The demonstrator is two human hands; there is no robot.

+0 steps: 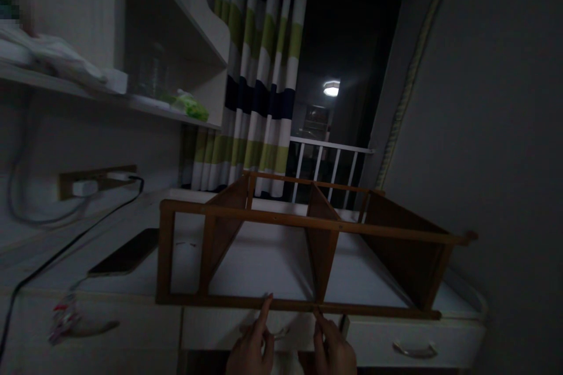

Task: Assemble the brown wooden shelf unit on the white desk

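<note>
A wooden rack [308,222] stands on the white tabletop [264,263], with its long front frame along the near edge and the open side facing the camera. Slanted boards split it into compartments, and a middle divider [323,240] comes down to the lower rail. Both hands reach up from the bottom edge of the picture to that lower rail. The left hand [250,351] has its index finger stretched up, with the tip touching the rail just left of the divider. The right hand [335,353] does the same, its fingertip on the rail at the foot of the divider. On each hand the other fingers are loosely curled, and neither hand grips anything. The wrists are cut off by the frame. The two hands are near each other but apart. Left of the rack a dark phone [125,253] lies flat on the tabletop, and a black cable [53,258] runs past it towards a power strip [97,180] on the wall. Below the tabletop are drawers, and the right one has a curved handle [416,350]. Behind the rack hangs a striped curtain [259,70], beside a white railing [334,158]. A shelf [145,104] at upper left holds something green [191,105].
</note>
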